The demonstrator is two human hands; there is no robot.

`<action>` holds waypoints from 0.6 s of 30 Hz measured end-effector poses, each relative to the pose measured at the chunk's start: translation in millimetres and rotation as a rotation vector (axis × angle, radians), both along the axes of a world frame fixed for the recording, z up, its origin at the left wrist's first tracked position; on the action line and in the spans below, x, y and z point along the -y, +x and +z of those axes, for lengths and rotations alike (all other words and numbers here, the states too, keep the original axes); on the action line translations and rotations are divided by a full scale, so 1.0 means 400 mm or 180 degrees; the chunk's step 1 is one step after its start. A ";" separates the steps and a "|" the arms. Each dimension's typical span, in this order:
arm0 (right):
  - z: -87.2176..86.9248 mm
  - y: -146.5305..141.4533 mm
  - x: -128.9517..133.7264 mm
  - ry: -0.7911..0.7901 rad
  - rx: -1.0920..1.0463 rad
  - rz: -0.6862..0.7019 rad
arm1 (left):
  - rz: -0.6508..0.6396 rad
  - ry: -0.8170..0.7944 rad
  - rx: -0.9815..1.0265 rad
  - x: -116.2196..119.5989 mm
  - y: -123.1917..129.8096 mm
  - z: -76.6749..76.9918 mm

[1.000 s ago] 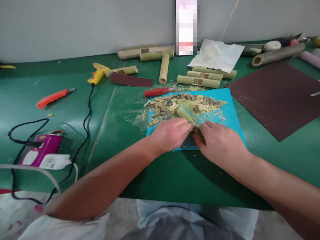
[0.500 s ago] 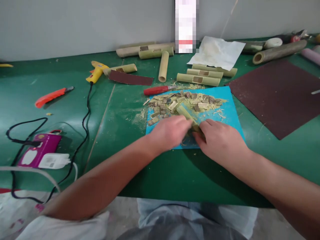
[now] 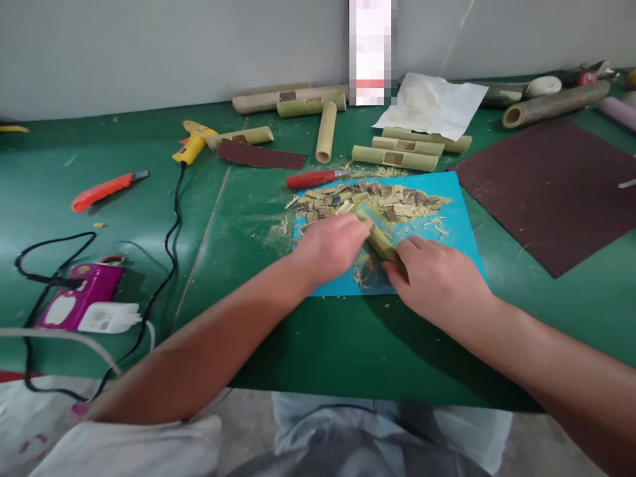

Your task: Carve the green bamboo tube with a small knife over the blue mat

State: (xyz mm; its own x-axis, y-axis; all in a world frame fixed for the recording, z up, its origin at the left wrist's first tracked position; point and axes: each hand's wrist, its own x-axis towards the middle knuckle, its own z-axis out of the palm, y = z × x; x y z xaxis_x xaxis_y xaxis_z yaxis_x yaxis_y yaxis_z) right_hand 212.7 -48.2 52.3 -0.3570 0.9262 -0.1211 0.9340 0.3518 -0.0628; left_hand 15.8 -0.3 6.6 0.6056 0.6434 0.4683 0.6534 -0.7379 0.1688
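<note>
A pale green bamboo tube lies slantwise over a blue sheet. My right hand is wrapped round its near end. Closed in a fist, my left hand presses against the tube's far left side; whatever its fingers hold is hidden. Beyond the hands, bamboo chips and shavings are heaped on the sheet. A red-handled tool lies at the sheet's far left corner, its metal tip pointing right.
Cut bamboo tubes lie behind the sheet. Dark brown sandpaper is on the right. To the left are a yellow glue gun with a black cord, an orange utility knife and a purple power strip.
My left hand has slid away along the tube, up and to the left, uncovering its middle and some shavings on the sheet. My right hand and the tube stay in place.
</note>
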 end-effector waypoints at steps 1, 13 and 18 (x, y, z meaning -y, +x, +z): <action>-0.001 0.000 0.000 -0.0009 -0.0007 0.0029 | -0.0130 -0.0068 -0.0061 0.000 0.000 0.000; -0.007 0.002 0.002 0.0085 -0.0025 0.0027 | 0.0045 -0.0073 0.0144 0.004 0.007 0.009; -0.007 0.000 0.001 0.0041 -0.0037 0.0094 | -0.0264 -0.0296 -0.0113 0.007 0.008 0.007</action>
State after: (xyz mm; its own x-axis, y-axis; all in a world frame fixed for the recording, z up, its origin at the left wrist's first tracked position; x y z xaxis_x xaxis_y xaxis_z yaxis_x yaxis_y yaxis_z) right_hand 212.6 -48.6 49.3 -0.3856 0.9167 -0.1049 0.9224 0.3801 -0.0690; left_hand 18.9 -2.9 9.4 0.6736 0.6302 0.3862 0.5976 -0.7718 0.2171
